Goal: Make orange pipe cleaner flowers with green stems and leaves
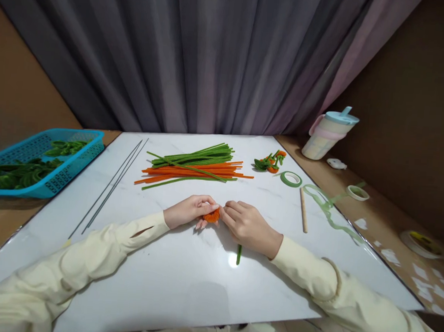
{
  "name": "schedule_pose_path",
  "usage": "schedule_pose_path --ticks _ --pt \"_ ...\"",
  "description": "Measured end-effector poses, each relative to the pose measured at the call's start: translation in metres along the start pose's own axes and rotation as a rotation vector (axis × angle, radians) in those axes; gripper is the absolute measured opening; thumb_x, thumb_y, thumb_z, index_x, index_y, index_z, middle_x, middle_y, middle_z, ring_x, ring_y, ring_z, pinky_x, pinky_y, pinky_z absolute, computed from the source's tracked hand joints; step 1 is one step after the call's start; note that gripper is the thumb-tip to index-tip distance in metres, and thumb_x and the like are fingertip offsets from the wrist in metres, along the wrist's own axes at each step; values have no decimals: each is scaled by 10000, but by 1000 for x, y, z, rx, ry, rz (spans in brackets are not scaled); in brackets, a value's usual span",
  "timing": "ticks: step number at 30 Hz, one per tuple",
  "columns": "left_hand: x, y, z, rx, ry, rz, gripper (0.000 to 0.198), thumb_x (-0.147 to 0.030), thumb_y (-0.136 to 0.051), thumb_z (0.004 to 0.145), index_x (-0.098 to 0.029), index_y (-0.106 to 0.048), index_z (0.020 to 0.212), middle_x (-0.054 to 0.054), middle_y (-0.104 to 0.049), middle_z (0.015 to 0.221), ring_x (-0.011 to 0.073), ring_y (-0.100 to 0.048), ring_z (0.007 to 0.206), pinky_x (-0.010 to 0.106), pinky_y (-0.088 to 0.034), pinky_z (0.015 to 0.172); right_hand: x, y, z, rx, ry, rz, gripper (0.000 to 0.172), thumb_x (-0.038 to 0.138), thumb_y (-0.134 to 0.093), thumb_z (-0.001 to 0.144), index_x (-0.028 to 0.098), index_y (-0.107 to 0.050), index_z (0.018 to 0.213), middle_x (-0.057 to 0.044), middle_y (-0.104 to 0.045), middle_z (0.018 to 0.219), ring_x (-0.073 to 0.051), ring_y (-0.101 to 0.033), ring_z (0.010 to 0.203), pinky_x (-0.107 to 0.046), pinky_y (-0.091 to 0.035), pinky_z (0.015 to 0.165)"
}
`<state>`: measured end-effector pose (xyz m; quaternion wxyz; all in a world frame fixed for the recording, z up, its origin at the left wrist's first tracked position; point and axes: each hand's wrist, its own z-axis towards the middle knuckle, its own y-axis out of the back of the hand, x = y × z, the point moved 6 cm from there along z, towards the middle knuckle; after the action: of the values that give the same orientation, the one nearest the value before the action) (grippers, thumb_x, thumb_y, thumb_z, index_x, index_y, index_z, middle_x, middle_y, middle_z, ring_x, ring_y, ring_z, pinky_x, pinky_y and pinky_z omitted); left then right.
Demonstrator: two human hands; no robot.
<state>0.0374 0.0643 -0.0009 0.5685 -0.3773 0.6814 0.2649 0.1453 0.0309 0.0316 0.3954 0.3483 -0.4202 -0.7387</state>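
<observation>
My left hand [192, 211] pinches a small, fuzzy orange piece of coiled chenille stem [212, 216] between thumb and fingers, above the middle of the white table. My right hand [246, 225] is closed close against its right side, fingertips bunched together; what they grip is hidden. Below my right hand a short length of green chenille stem [238, 255] shows, its upper end covered by the hand. Farther back lies a pile of green chenille stems [196, 157] and orange chenille stems [191, 170].
Finished-looking orange and green chenille pieces [271, 162] lie back right, near green tape [291, 178] and a wooden stick [304, 211]. Thin dark wires [115, 187] lie left. A blue basket [40, 187] holds green pieces. A tumbler [323, 137] and tape roll [357, 193] stand right.
</observation>
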Motion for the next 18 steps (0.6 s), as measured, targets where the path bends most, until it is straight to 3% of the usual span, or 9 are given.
schedule_pose_path --ticks 3,5,9,12,18 --pt "0 -1 0 0 27 -46 370 -476 -606 768 -124 -504 815 60 -667 682 66 -520 428 173 -396 388 -6 3 -1 34 -41 59 221 91 -375 869 111 -594 866 -95 -627 727 -211 -546 766 -318 -391 608" --pt "-1 -1 0 -22 34 -85 377 -475 -614 762 -120 -507 833 70 -666 709 94 -573 493 187 -424 427 -14 7 -1 49 -113 154 219 132 -417 857 116 -586 996 -107 -663 832 -243 -556 936 -337 -428 679" --pt "-3 -1 1 -105 8 -101 366 -444 -629 760 -106 -529 859 65 -648 733 135 -621 614 230 -474 547 -28 13 -3 42 -318 321 489 334 -532 835 113 -456 1264 -164 -600 1142 -298 -460 1180 -442 -448 855" --pt "-5 -5 0 -96 -16 -133 355 -404 -658 744 -102 -552 896 55 -644 770 130 -611 660 237 -474 606 -24 9 0 2 -320 453 594 395 -589 811 119 -415 1308 -167 -567 1195 -279 -473 1174 -446 -450 906" --pt "-8 -7 -2 -27 -12 -156 302 -371 -638 767 -113 -594 918 71 -657 882 154 -615 790 252 -481 711 -21 3 -2 -159 -245 539 376 261 -509 885 166 -463 1246 -125 -621 1094 -221 -570 990 -394 -510 830"
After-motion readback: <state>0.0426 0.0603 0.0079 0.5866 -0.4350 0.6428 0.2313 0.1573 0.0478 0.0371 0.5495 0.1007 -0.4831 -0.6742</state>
